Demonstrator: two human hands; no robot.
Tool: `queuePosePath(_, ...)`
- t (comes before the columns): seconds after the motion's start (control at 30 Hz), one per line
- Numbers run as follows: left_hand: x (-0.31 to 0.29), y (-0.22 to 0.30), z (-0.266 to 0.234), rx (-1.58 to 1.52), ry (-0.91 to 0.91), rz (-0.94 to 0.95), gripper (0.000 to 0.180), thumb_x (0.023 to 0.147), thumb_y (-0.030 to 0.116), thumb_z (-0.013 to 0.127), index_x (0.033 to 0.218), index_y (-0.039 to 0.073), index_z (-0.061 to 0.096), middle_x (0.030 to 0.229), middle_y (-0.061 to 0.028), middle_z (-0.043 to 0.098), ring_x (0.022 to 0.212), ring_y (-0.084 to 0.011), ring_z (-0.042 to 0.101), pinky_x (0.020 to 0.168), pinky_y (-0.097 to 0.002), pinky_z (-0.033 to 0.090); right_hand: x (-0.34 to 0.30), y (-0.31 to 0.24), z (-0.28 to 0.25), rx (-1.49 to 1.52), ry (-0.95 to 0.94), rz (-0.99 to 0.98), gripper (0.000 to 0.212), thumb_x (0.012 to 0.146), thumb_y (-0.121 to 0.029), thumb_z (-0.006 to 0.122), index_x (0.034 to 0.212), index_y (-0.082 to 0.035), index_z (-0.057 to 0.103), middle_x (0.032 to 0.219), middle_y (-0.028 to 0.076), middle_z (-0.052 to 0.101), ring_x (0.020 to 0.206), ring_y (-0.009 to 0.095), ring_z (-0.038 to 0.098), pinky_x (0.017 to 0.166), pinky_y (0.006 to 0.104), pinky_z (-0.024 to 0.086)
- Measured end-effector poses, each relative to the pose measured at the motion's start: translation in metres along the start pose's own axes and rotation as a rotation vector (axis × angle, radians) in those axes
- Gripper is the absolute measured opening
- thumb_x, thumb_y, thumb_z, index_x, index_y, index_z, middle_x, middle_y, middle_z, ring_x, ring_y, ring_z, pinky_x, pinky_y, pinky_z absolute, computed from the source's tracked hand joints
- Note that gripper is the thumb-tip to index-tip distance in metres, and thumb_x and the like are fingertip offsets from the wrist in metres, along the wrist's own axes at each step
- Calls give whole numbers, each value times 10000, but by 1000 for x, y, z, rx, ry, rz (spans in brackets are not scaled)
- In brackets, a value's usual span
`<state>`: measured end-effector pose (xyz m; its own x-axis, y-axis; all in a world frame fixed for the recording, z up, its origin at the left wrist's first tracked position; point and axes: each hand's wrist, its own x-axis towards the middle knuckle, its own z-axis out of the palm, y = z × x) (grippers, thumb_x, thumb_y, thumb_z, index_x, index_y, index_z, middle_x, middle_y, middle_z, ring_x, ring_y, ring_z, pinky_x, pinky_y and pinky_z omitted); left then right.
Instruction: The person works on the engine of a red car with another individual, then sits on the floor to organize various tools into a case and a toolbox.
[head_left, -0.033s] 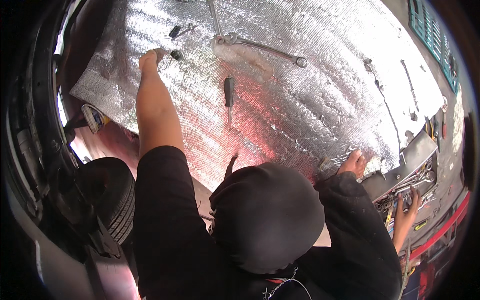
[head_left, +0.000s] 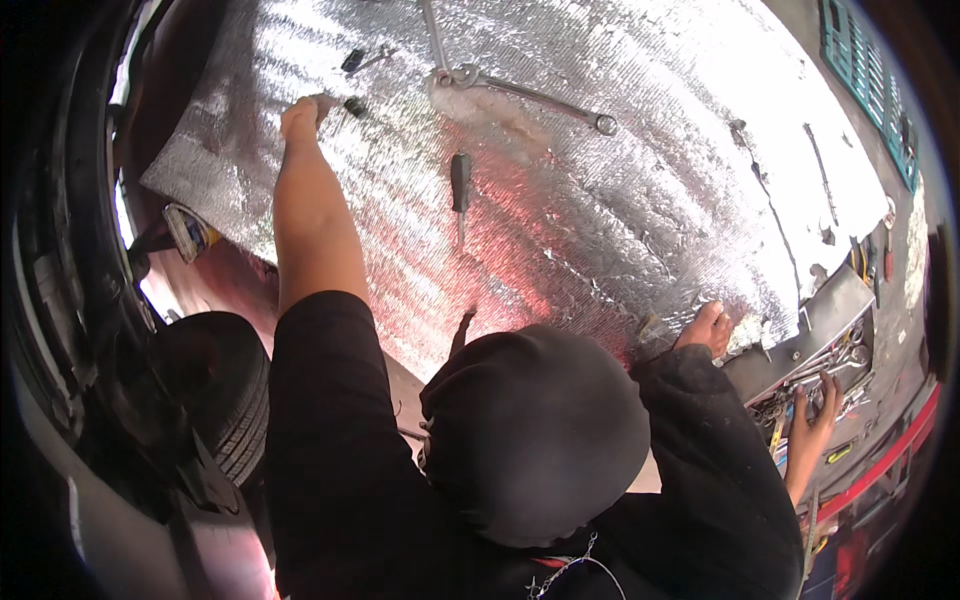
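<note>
My right hand [head_left: 813, 430] hangs over a heap of wrenches and other metal tools [head_left: 848, 365] at the right, thumb and fingers apart. Blur and small size hide whether its fingertips touch a tool. No left hand shows. Between my black-clothed legs lies a silvery foil sheet [head_left: 620, 200]. On it rests a screwdriver [head_left: 460, 185] with a dark handle, its shaft toward me. Farther off, a long combination wrench [head_left: 540, 98] crosses the end of another wrench [head_left: 435, 40]. Small dark pieces [head_left: 355, 105] lie near my bare left foot [head_left: 302, 115].
A tyre [head_left: 225, 400] and dark vehicle parts stand at the left, beside a yellow and blue container [head_left: 190, 232]. A teal plastic tool case [head_left: 870, 85] lies at the far right. My right foot [head_left: 708, 330] is on the sheet, near a grey metal panel [head_left: 790, 350].
</note>
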<state>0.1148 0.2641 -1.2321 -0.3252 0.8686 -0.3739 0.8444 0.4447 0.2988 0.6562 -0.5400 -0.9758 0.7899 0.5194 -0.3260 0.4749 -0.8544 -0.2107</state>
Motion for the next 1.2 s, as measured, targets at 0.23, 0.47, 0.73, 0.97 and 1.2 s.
queuePosePath(0.23, -171, 72, 4, -23, 300, 338, 497, 922, 328, 350, 930, -70, 649, 1074, -335, 629, 1038, -466, 593, 938, -513, 430, 37, -66, 10, 371, -60, -94, 348, 915, -84, 652, 1252, -28, 580, 1296, 133, 570, 1208, 239, 535, 969, 364, 457)
queuePosePath(0.47, -448, 85, 63, -113, -416, 1453, 284, 915, 125, 572, 1173, 11, 597, 1167, -177, 610, 1098, -317, 584, 961, -413, 469, 79, -211, 43, 1132, -580, -137, 486, 1009, -308, 513, 1378, 2, 455, 1306, 177, 562, 1193, 279, 557, 1010, 387, 423)
queuePosePath(0.73, -517, 159, 81, 331, -1268, 1190, 545, 899, 463, 626, 1235, 34, 604, 1120, -209, 665, 1031, -339, 654, 874, -427, 518, 85, -118, 54, 1901, -305, 363, 157, 986, -137, 561, 1115, -72, 500, 915, 44, 580, 524, 37, 368, 446, 158, 284)
queuePosePath(0.97, -289, 147, 76, 160, -211, 833, 749, 845, 582, 646, 1256, -37, 552, 1135, -211, 676, 1053, -323, 650, 924, -381, 490, -4, 13, 26, 970, 211, 569, 278, 962, -111, 559, 1233, -46, 563, 927, 39, 671, 637, 45, 521, 540, 176, 382)
queuePosePath(1.2, -154, 144, 122, 446, -168, 888, 636, 883, 591, 560, 988, -14, 727, 908, -226, 707, 873, -371, 665, 836, -452, 490, -78, 72, 87, 282, 445, 394, 486, 852, -92, 656, 1314, -23, 519, 1204, 222, 589, 1165, 359, 561, 999, 425, 440)
